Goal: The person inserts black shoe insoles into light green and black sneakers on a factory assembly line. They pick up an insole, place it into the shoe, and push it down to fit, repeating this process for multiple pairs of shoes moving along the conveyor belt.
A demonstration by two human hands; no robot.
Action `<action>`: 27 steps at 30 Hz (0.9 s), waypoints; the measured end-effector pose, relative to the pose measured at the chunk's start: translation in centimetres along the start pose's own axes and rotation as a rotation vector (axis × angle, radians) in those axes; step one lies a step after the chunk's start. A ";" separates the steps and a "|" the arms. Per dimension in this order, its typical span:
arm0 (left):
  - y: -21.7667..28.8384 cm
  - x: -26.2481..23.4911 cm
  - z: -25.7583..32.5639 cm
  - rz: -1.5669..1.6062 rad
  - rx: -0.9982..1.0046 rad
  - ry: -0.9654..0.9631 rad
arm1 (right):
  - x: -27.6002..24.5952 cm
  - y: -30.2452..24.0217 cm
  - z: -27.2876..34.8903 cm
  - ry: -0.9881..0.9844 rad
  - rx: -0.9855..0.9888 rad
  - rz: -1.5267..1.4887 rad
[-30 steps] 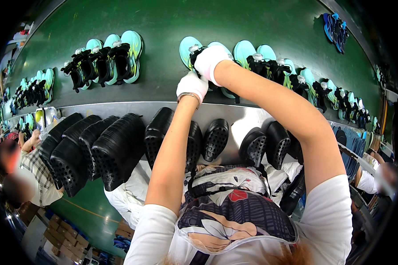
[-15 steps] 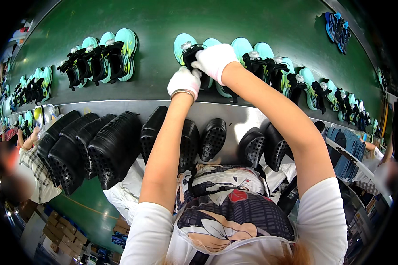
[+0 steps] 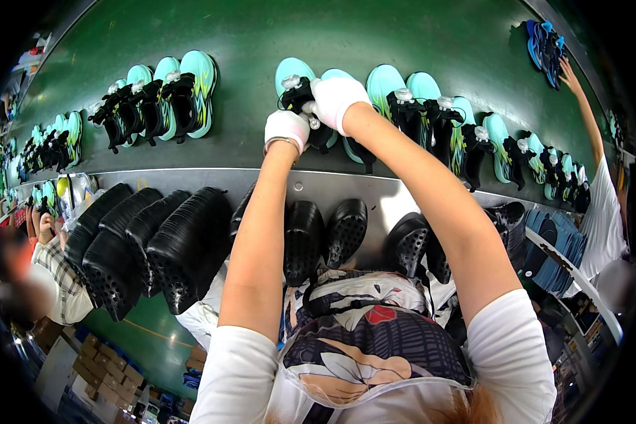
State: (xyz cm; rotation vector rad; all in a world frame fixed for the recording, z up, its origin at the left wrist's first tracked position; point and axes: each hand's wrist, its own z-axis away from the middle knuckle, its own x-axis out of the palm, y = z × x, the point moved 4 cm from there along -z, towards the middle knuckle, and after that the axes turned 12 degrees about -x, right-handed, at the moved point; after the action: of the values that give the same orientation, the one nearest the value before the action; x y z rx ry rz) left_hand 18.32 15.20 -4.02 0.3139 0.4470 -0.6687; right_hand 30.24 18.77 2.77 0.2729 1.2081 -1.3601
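On the green work surface a mint-green and black sports shoe (image 3: 294,71) lies toe away from me, with a clear round dial on its black upper. My left hand (image 3: 287,128), in a white glove, is closed at the shoe's heel opening. Just right of it, my gloved right hand (image 3: 339,102) curls its fingers in toward the same black upper and covers part of the neighbouring mint shoe (image 3: 338,73). A small whitish round piece (image 3: 312,122) shows between the hands. The fingertips are partly hidden, so their exact hold is unclear.
Rows of mint shoes (image 3: 199,92) stand left and right along the green surface (image 3: 261,28). Stacks of black perforated shoe-shaped shells (image 3: 191,240) line the metal ledge (image 3: 247,178) nearest me. At far right, another person's arm (image 3: 586,106) reaches toward blue shoes (image 3: 545,48).
My right hand has moved slightly left and down, closer over the shoe's upper. Another person's arm has come up to the blue shoes at far right. The whole view has shifted a little.
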 end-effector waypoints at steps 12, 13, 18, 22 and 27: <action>0.7 -1.3 1.1 0.063 0.056 0.025 | -0.7 -0.2 1.5 0.131 -0.053 -0.134; -1.3 -1.9 -1.3 -0.003 0.066 0.066 | -1.1 -0.9 2.4 0.191 -0.139 -0.143; 0.7 -5.7 6.8 -0.328 0.364 0.683 | -5.6 1.5 13.2 0.626 -0.299 0.028; 1.4 -3.8 12.2 0.038 0.681 0.614 | -6.1 6.1 20.3 0.614 -0.064 0.000; 0.8 3.2 11.4 -0.157 0.663 0.318 | -4.3 8.0 27.9 0.643 -0.007 -0.022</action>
State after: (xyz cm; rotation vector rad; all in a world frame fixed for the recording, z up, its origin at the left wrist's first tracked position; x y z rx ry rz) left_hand 24.38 9.38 4.30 1.0310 0.5473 -0.9166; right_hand 51.77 2.41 14.15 0.7324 1.7432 -1.3276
